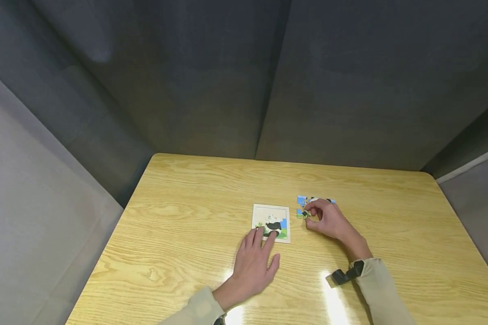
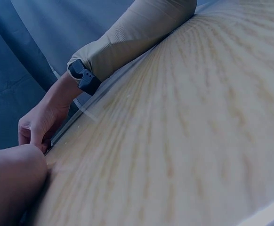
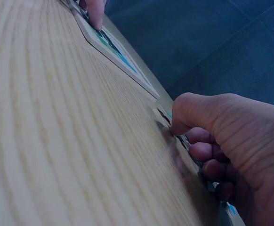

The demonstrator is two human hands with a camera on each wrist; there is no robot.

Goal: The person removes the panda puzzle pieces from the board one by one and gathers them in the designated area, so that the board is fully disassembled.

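A square panda jigsaw board [image 1: 270, 207] with a pale frame lies mid-table, its lower part filled with panda, green and blue pieces and its upper part bare. My left hand [image 1: 253, 265] rests with straight fingers on the board's near edge and lower pieces. To the right of the board, my right hand [image 1: 328, 221] pinches a puzzle piece [image 1: 305, 214] between thumb and fingers, low over the table; the right wrist view shows the thumb [image 3: 183, 113] against it. Other loose pieces [image 1: 302, 199], blue and black-and-white, lie just beyond the right hand, partly hidden by it.
The wood-grain table [image 1: 179, 216] has rounded far corners. Dark curtains [image 1: 211, 81] hang behind it, with a paler grey cloth [image 1: 32, 203] at the left. A black wrist strap with a small block [image 1: 343, 274] sits on the right wrist.
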